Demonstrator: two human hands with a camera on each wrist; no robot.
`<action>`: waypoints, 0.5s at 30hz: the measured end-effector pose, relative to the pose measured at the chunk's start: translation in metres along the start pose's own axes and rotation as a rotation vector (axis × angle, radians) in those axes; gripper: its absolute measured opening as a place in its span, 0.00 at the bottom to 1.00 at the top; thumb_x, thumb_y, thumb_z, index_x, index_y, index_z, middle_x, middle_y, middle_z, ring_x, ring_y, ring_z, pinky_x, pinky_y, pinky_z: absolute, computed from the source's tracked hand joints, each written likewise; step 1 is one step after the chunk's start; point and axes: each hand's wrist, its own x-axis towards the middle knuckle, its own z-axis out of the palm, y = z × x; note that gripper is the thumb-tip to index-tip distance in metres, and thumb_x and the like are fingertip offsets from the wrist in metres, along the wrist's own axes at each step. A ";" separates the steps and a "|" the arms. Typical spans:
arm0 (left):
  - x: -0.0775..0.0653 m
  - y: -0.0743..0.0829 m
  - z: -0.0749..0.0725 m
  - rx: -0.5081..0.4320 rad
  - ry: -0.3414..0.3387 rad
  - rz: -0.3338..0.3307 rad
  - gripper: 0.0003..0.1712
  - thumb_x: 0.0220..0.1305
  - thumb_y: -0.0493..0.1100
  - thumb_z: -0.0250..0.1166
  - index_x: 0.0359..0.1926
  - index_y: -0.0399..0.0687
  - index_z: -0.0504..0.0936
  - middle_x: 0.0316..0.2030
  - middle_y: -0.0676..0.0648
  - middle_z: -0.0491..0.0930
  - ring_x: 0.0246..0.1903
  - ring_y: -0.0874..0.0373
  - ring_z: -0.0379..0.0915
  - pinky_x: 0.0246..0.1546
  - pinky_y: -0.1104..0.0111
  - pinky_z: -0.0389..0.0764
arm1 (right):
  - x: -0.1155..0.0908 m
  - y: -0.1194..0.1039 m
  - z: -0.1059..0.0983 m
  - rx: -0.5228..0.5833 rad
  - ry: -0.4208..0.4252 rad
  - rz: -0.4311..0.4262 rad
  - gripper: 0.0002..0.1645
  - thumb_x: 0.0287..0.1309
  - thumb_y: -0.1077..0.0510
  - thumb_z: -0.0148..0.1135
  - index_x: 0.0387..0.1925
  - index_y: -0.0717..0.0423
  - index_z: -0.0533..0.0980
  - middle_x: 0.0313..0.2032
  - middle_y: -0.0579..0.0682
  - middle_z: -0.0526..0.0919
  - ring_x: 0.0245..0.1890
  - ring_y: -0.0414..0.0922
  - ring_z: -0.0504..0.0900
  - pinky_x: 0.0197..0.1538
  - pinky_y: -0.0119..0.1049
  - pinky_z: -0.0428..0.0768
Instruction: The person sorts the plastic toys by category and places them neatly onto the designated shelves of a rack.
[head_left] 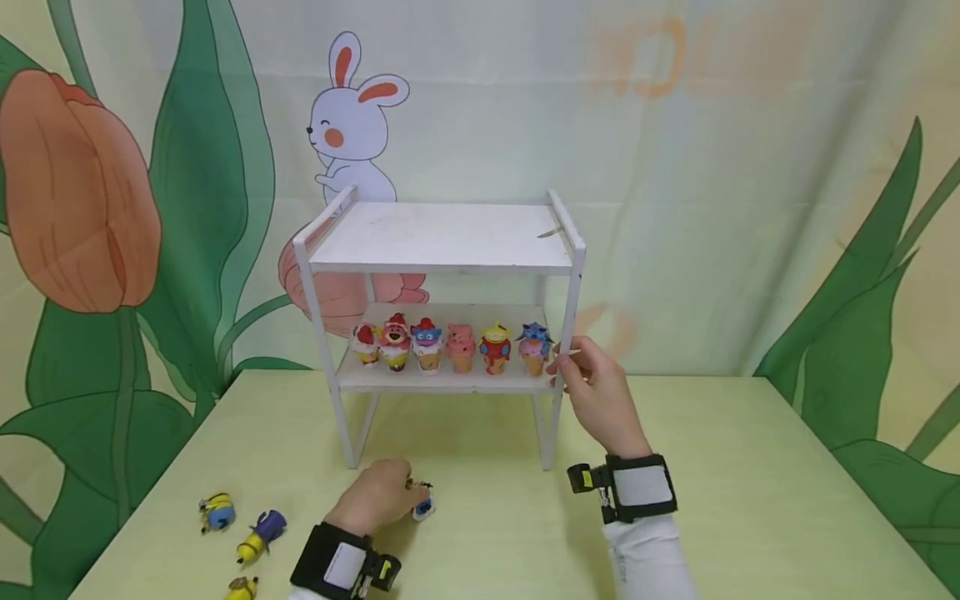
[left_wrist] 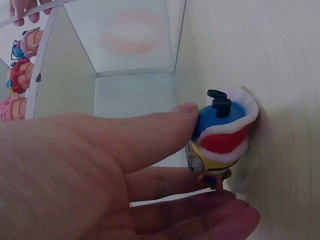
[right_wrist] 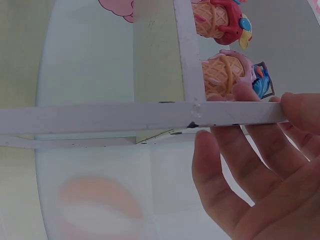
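Note:
My left hand point(head_left: 381, 497) is low over the table in front of the rack. Its thumb and index finger pinch a small minion figurine point(left_wrist: 225, 135) with a blue, red and white body and black feet. My right hand point(head_left: 602, 396) holds the right front post of the white two-tier rack point(head_left: 442, 237). In the right wrist view its thumb and fingers point(right_wrist: 217, 185) lie on either side of that post. Some fingertips reach close to the blue-topped ice-cream-cone figurine point(head_left: 534, 348); whether they touch it I cannot tell.
A row of several cone figurines, including a pink one point(head_left: 461, 346), stands on the lower shelf. At the table's left lie a blue-and-yellow figurine point(head_left: 217, 512), a purple-and-yellow one point(head_left: 262, 535) and a yellow one point(head_left: 242, 588). A printed curtain point(head_left: 712, 208) hangs behind.

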 end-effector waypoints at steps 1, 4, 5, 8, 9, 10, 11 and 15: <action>0.000 0.000 -0.001 -0.003 -0.001 0.002 0.14 0.61 0.43 0.67 0.26 0.41 0.73 0.21 0.49 0.68 0.20 0.57 0.63 0.20 0.68 0.62 | 0.000 0.000 0.000 -0.001 -0.001 -0.006 0.09 0.73 0.62 0.50 0.48 0.58 0.75 0.37 0.54 0.83 0.42 0.51 0.83 0.43 0.51 0.82; 0.002 -0.001 -0.002 -0.031 -0.006 0.001 0.12 0.60 0.42 0.68 0.30 0.38 0.77 0.24 0.48 0.72 0.22 0.56 0.66 0.22 0.67 0.66 | 0.001 0.000 0.000 0.008 -0.001 -0.011 0.09 0.72 0.62 0.50 0.48 0.59 0.75 0.37 0.55 0.83 0.42 0.52 0.83 0.44 0.52 0.82; 0.002 -0.001 -0.002 -0.042 -0.010 -0.002 0.12 0.60 0.42 0.69 0.32 0.36 0.78 0.26 0.48 0.75 0.24 0.56 0.68 0.23 0.66 0.69 | 0.002 -0.001 0.000 0.005 -0.001 -0.011 0.09 0.73 0.62 0.50 0.49 0.59 0.75 0.37 0.55 0.83 0.42 0.52 0.83 0.43 0.52 0.82; 0.005 -0.004 -0.002 -0.074 -0.029 -0.016 0.16 0.59 0.42 0.70 0.40 0.32 0.79 0.32 0.44 0.79 0.29 0.54 0.73 0.28 0.62 0.75 | 0.001 0.000 0.000 0.006 -0.001 -0.001 0.10 0.72 0.61 0.51 0.49 0.58 0.75 0.36 0.55 0.83 0.41 0.51 0.83 0.43 0.51 0.82; 0.006 -0.004 -0.002 -0.079 -0.036 -0.022 0.19 0.59 0.42 0.71 0.42 0.31 0.79 0.35 0.42 0.80 0.31 0.53 0.74 0.30 0.61 0.77 | 0.000 0.000 0.000 0.008 -0.001 0.000 0.10 0.72 0.61 0.51 0.50 0.58 0.75 0.36 0.55 0.83 0.41 0.51 0.83 0.43 0.50 0.82; 0.006 -0.005 -0.003 -0.085 -0.045 -0.026 0.21 0.58 0.42 0.71 0.45 0.29 0.79 0.37 0.41 0.81 0.33 0.52 0.75 0.32 0.59 0.78 | 0.000 0.001 0.000 0.009 -0.002 0.001 0.10 0.72 0.61 0.51 0.50 0.58 0.75 0.36 0.55 0.83 0.41 0.51 0.83 0.43 0.49 0.82; 0.007 -0.006 -0.003 -0.095 -0.050 -0.027 0.23 0.58 0.42 0.72 0.47 0.28 0.78 0.38 0.41 0.81 0.34 0.52 0.76 0.33 0.59 0.79 | 0.000 0.001 0.000 0.009 -0.003 0.002 0.10 0.72 0.61 0.51 0.50 0.58 0.75 0.37 0.56 0.83 0.41 0.51 0.83 0.43 0.48 0.83; 0.008 -0.008 -0.004 -0.119 -0.047 -0.021 0.24 0.55 0.40 0.74 0.48 0.28 0.78 0.35 0.43 0.79 0.33 0.53 0.75 0.32 0.61 0.78 | 0.001 0.001 0.001 0.016 -0.004 0.000 0.10 0.72 0.62 0.51 0.49 0.58 0.75 0.37 0.56 0.84 0.42 0.51 0.84 0.43 0.47 0.83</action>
